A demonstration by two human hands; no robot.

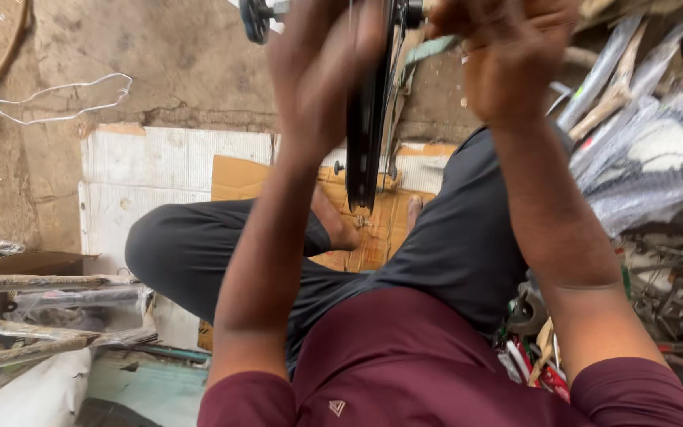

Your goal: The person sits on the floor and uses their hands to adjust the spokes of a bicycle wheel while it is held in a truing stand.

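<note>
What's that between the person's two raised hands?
In the head view, a black bicycle rim, seen edge-on, stands upright between the left hand and the right hand, its lower edge over brown cardboard.

Just packaging here: clear plastic-wrapped parts (pixel 642 150) piled at upper right, more plastic-wrapped long bundles (pixel 49 316) at lower left, and flattened brown cardboard (pixel 239 178) mid-frame on the floor.

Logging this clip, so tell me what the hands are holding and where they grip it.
A black bicycle wheel, stood upright: the left hand on its left side, the right hand near its top. The exact grip is blurred.
</note>
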